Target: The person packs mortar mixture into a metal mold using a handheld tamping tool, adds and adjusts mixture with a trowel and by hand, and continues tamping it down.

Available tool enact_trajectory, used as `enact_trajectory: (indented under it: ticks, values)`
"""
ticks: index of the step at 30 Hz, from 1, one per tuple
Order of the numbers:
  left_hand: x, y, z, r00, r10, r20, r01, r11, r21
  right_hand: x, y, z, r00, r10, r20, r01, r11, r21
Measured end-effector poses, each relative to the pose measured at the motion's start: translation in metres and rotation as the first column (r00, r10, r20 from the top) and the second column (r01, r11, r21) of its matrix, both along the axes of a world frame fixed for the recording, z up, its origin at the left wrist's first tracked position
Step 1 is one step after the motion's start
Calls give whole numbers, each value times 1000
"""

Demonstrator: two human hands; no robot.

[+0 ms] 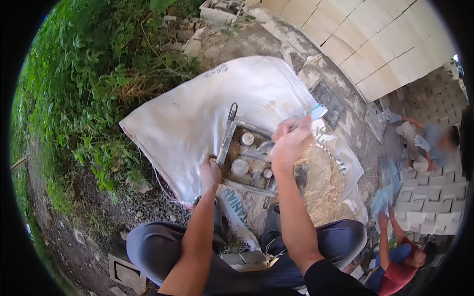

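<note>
Gripping frame point(226, 143) with left hand point(211, 171) curled over edge; could not tell opening or hold of blurred right hand point(292, 139); risked knocking pale cylinders point(240, 168) through hasty swing.

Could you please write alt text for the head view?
A person's left hand holds a grey frame with round pieces inside, on white sacking; the blurred right hand is near pale powder. Two other people are at right.
</note>
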State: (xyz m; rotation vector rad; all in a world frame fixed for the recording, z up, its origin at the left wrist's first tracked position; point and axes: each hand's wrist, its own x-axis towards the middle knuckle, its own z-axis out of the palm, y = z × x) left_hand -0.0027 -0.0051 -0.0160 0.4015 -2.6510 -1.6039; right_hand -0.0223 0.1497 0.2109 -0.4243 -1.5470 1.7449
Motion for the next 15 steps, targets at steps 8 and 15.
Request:
enact_trajectory:
  ticks: [8,15]
  values:
    - [1,-1,15,990,-27,137,28,1000,-7,-2,-9,-40,997,80,20,-77,991,-108]
    - [3,0,3,999,-24,-37,20,996,-92,-5,-24,-73,990,78,-116,-12,876,483]
